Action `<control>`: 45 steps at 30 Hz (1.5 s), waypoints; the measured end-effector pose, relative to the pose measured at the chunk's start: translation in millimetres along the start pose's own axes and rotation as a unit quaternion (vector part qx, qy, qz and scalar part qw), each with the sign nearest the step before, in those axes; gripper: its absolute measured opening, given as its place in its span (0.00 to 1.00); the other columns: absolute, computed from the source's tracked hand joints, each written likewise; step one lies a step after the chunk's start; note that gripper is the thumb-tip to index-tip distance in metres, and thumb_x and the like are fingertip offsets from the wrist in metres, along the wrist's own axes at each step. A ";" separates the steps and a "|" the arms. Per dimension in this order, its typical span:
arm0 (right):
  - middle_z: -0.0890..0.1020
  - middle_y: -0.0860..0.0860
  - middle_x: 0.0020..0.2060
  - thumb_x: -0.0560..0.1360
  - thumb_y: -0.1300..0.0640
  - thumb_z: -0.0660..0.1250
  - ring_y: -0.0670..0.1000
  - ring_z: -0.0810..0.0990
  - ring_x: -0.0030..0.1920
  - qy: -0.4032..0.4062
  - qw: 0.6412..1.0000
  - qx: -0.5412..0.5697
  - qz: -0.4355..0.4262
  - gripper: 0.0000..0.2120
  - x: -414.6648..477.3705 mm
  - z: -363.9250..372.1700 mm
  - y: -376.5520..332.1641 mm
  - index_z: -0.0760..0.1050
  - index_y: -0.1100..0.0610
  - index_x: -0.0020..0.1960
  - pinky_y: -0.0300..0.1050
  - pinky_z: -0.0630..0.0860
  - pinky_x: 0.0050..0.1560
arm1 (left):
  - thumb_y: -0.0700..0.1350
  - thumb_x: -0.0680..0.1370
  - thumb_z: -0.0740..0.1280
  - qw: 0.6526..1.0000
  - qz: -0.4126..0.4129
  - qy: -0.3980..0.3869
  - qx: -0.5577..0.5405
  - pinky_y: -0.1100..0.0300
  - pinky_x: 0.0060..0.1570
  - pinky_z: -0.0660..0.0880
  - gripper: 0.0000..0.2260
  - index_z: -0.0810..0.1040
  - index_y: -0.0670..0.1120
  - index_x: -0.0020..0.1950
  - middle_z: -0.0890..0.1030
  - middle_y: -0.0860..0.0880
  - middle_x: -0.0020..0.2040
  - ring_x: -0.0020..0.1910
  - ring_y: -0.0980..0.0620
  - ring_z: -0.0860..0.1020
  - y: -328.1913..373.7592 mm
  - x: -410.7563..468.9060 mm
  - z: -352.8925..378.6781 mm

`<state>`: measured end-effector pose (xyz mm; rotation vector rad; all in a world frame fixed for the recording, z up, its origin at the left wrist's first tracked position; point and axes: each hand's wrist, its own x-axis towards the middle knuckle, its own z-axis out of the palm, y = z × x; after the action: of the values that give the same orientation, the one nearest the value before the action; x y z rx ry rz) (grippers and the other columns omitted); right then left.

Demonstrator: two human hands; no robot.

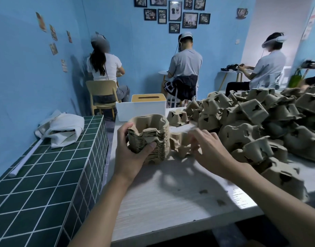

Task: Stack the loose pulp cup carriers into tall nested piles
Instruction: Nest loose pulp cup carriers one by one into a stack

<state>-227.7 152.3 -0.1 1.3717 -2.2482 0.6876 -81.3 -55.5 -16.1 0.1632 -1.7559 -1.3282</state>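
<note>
1. Head view: pale worktop, a loose carrier heap covering its right side.
2. Nested pile stands left of the heap, near the worktop's left edge.
3. Left hand: grip closed around the pile's near side.
4. Right hand: motion-blurred, fingers at a single carrier beside the pile; grip state unclear.

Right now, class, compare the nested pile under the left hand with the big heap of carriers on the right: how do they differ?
The nested pile is one tidy column, each carrier seated in the next; the heap is loose carriers tumbled at all angles. The left hand grips the pile; nothing holds the heap. The pile is compact; the heap sprawls across the table. Both are brown pulp.
</note>
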 end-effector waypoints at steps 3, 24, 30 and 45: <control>0.78 0.40 0.55 0.71 0.52 0.71 0.49 0.70 0.58 -0.071 0.994 -0.059 -0.051 0.20 -10.2 -3.8 -5.1 0.75 0.46 0.62 0.51 0.63 0.57 | 0.54 0.65 0.82 1.000 -0.003 -0.002 0.002 0.46 0.60 0.78 0.33 0.69 0.60 0.64 0.74 0.52 0.67 0.65 0.52 0.76 4.4 -5.4 0.2; 0.80 0.52 0.48 0.80 0.60 0.63 0.56 0.79 0.43 0.119 0.987 0.008 0.106 0.07 -28.8 -48.6 -18.1 0.80 0.59 0.50 0.55 0.77 0.42 | 0.50 0.67 0.81 0.999 0.012 -0.042 0.007 0.63 0.53 0.78 0.31 0.68 0.63 0.62 0.75 0.45 0.65 0.63 0.49 0.76 28.6 -38.7 10.5; 0.80 0.51 0.49 0.78 0.66 0.66 0.51 0.79 0.45 0.227 0.970 0.086 0.004 0.05 -17.4 -90.0 -41.1 0.80 0.61 0.50 0.52 0.78 0.46 | 0.52 0.64 0.79 0.998 0.026 -0.058 0.000 0.63 0.48 0.79 0.32 0.68 0.60 0.64 0.77 0.46 0.60 0.58 0.52 0.79 30.5 -40.9 25.5; 0.79 0.45 0.55 0.75 0.62 0.64 0.50 0.80 0.46 0.090 0.991 0.072 -0.072 0.13 -33.8 -91.7 -39.9 0.80 0.57 0.58 0.54 0.77 0.49 | 0.53 0.66 0.82 0.991 0.011 -0.131 -0.025 0.54 0.57 0.79 0.44 0.58 0.69 0.73 0.75 0.60 0.64 0.64 0.56 0.76 38.7 -40.1 59.5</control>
<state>-168.9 215.5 60.6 1.4606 -1.9716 0.8982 -84.9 25.6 -8.1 -0.0621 -1.9329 -1.4266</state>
